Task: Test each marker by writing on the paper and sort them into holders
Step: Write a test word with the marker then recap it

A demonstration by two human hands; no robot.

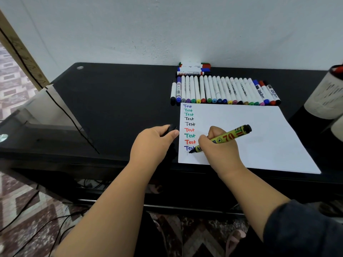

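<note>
1. Head view: the right hand (220, 147) grips a yellow marker (222, 139), tip on the paper (259, 138) under the column of "Test" words (189, 127).
2. The left hand (154, 143) pinches a black cap (169, 129) beside the sheet.
3. Risk: the unpinned paper may slide, or the heel of the hand smear wet ink.
4. Untested markers (222, 91) lie beyond; holders (324, 93) stand right.

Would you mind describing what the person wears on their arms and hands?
Both hands, left and right, are bare: no gloves, rings or watch show. The left forearm is uncovered. A dark sleeve covers the right arm from about the elbow up.
</note>
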